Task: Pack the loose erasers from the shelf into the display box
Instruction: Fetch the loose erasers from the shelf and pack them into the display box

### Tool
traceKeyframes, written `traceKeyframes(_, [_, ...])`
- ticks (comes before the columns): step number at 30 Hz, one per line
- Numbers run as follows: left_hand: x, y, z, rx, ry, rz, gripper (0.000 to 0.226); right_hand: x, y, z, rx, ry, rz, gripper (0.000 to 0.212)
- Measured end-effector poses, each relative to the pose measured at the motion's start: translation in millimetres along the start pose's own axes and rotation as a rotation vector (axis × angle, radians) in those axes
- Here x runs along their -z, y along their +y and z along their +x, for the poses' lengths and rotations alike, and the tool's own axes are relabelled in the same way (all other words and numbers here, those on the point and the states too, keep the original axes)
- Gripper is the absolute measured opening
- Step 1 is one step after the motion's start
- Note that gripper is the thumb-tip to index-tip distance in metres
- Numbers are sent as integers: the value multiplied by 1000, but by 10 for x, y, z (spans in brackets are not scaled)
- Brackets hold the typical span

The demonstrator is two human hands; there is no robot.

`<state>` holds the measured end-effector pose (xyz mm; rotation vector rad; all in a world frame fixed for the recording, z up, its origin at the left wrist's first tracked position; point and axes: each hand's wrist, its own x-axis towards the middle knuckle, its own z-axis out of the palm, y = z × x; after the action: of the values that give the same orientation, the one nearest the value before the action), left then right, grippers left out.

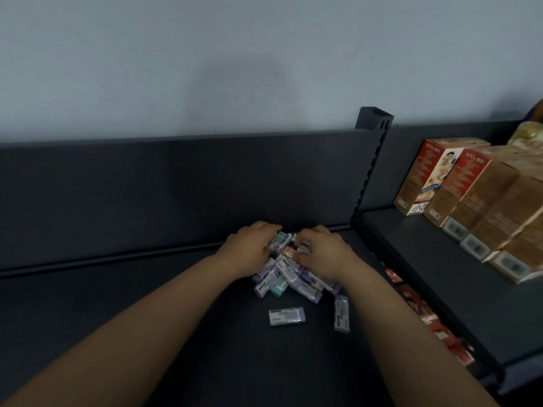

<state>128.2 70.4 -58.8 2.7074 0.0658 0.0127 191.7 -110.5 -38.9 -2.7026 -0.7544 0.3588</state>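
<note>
A heap of several small wrapped erasers (289, 279), mostly lilac with a few teal, lies on the dark shelf (147, 304) near its back panel. My left hand (249, 248) and my right hand (321, 252) rest on the far end of the heap, fingers curled around erasers there. Two lilac erasers lie apart nearer me: one flat (287, 316), one lengthwise (341, 315) beside my right forearm. I see no display box; the hands hide whatever lies beneath them.
A dark upright post (368, 171) divides this shelf from a higher shelf (440, 274) on the right, which holds a row of red and brown cartons (470, 195). Red packets (440, 333) show on a lower level under that shelf. A grey wall rises behind.
</note>
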Motion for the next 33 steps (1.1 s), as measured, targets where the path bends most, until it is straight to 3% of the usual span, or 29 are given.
traceKeyframes(12, [91, 62, -224, 19, -22, 23, 52, 56, 3, -110, 85, -138, -67, 18])
traceKeyframes(17, [170, 11, -465, 133, 24, -113, 48, 113, -114, -161, 113, -81, -117, 22])
traceKeyframes(20, [203, -73, -615, 179, 76, -220, 48, 194, -151, -200, 144, -53, -77, 27])
traceKeyframes(27, [366, -308, -1008, 216, 171, -259, 37, 490, -229, -294, 222, -22, 232, 14])
traceKeyframes(33, [571, -535, -1480, 177, 225, -264, 30, 411, -796, -471, 411, -109, 293, 34])
